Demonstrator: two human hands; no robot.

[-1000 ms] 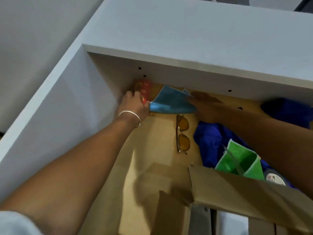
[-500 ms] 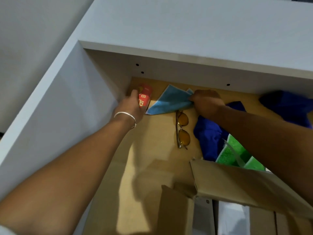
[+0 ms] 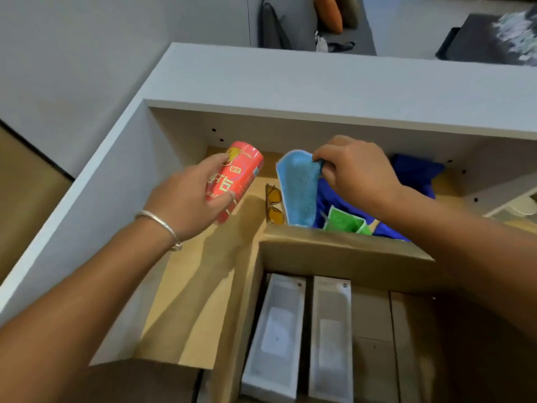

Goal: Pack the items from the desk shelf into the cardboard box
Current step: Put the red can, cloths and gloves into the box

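— fingers (image 3: 220,162) of the left hand (image 3: 186,199) grip the red can (image 3: 235,178), now lifted off the shelf (image 3: 203,271).
— right hand (image 3: 354,173) pinches the blue cloth (image 3: 299,187), raised too; cardboard box (image 3: 334,251) next.

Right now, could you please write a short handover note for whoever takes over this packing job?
Left hand grips the red can, lifted off the shelf.
Right hand pinches the light blue cloth, hanging above the shelf.
Done: two white boxes lie in the cardboard box.
Left: put the can and cloth in; sunglasses, dark blue fabric and green item remain on the shelf.
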